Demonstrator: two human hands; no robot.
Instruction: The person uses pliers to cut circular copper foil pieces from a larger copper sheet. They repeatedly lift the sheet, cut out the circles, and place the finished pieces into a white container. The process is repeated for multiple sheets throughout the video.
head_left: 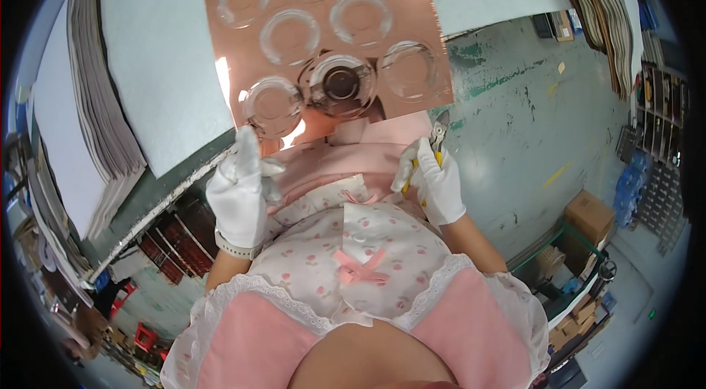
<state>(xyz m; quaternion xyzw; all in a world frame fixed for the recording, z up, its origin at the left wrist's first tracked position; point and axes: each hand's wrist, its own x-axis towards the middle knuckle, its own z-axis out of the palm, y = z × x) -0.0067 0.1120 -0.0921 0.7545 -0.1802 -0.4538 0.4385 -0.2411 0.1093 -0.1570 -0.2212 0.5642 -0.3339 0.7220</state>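
A shiny copper-coloured sheet [316, 58] with rows of round raised ring shapes lies over the far table and juts past its near edge toward me. One ring shape [342, 84] near its front edge has a dark centre. My left hand [243, 190], in a white glove, is at the sheet's near left corner, its index finger stretched up and its thumb apart. Whether that fingertip touches the sheet, I cannot tell. In my white-gloved right hand [434, 183] is a pair of cutting pliers [440, 131] with yellow handles, its jaws pointing up, just off the sheet's near right corner.
The pale table [162, 58] extends left and right under the sheet. Stacks of layered sheets stand at the left [103, 95] and far right [599, 14]. Worn green floor [507, 146] shows at the right. A cardboard box [588, 216] and a green-framed cart [548, 264] stand lower right.
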